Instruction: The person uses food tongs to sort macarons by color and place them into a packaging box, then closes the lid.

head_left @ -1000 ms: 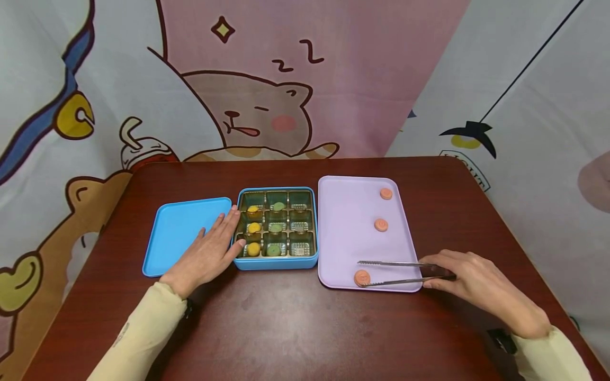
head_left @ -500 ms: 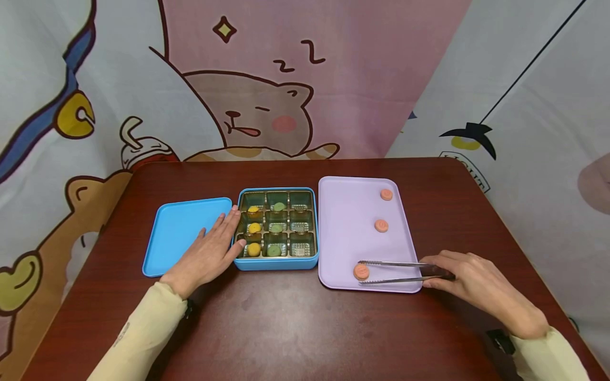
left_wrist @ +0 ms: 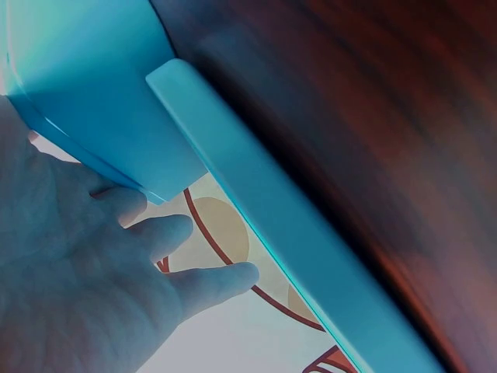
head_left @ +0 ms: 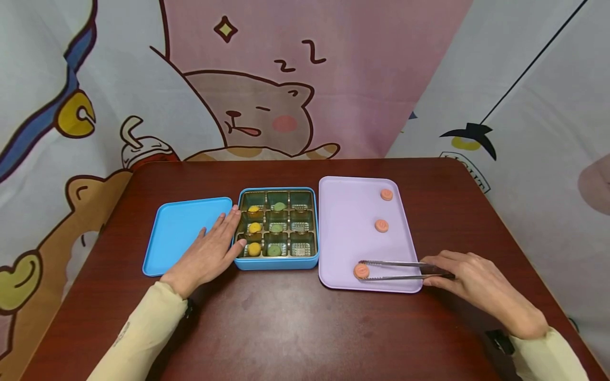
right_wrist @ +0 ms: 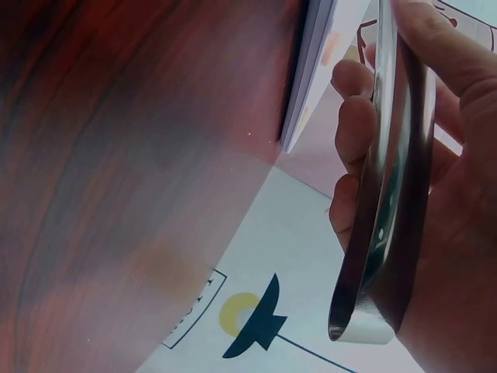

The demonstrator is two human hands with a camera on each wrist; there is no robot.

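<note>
Steel tongs (head_left: 400,263) in your right hand (head_left: 472,280), thumb and fingers pinching them; right wrist view gives you their bent back end along your palm, which the head view hides. Only the head view has the tips: one each side of an orange disc (head_left: 361,271), near-left on the tray (head_left: 350,222); can't tell how firmly they hold it. Two more discs (head_left: 381,226) lie farther back, right side. Your left hand (head_left: 205,256): fingers extended over the lid (head_left: 176,227), tips at the box (head_left: 278,265). Left wrist view shows box's outer wall; head view, yellow pieces (head_left: 254,249) in its left column, green pieces (head_left: 274,250) in the middle.
</note>
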